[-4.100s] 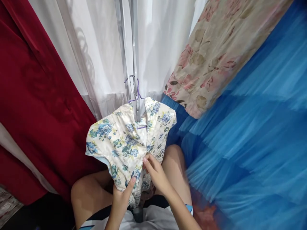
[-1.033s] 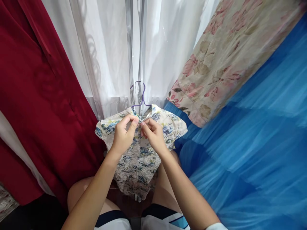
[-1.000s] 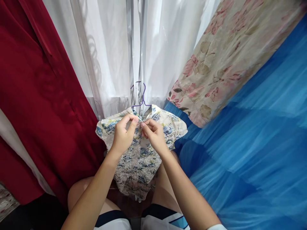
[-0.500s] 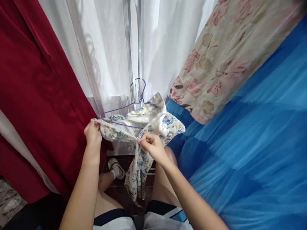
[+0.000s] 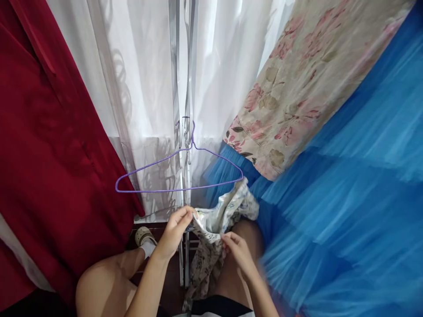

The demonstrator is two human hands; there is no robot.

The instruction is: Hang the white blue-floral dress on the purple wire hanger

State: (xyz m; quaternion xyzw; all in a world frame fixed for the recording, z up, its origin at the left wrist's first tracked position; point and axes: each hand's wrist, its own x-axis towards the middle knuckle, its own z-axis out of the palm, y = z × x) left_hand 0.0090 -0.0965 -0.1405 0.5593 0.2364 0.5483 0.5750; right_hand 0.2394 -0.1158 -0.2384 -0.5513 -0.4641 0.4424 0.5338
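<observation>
A white garment with a blue floral print (image 5: 211, 259) hangs down between my knees, its upper edge pinched in both hands. My left hand (image 5: 176, 231) grips the edge at its left, and my right hand (image 5: 238, 251) pinches it a little lower on the right. One upper corner of the cloth reaches the right end of a purple hanger (image 5: 152, 191); whether it is hooked over that end or only touches it, I cannot tell. The hanger's hook is up on a metal stand, and its left side is bare.
The metal stand (image 5: 181, 176) rises in front of a white curtain (image 5: 142, 88). Red fabric (image 5: 49, 154) hangs at left. A beige floral cloth (image 5: 291, 101) and ruffled blue tulle (image 5: 330, 198) hang at right. A clog (image 5: 142, 234) is on my foot below.
The garment has come off the hanger's left side and gathered lower and to the right. My left hand has moved right and down; my right hand has moved lower and right.
</observation>
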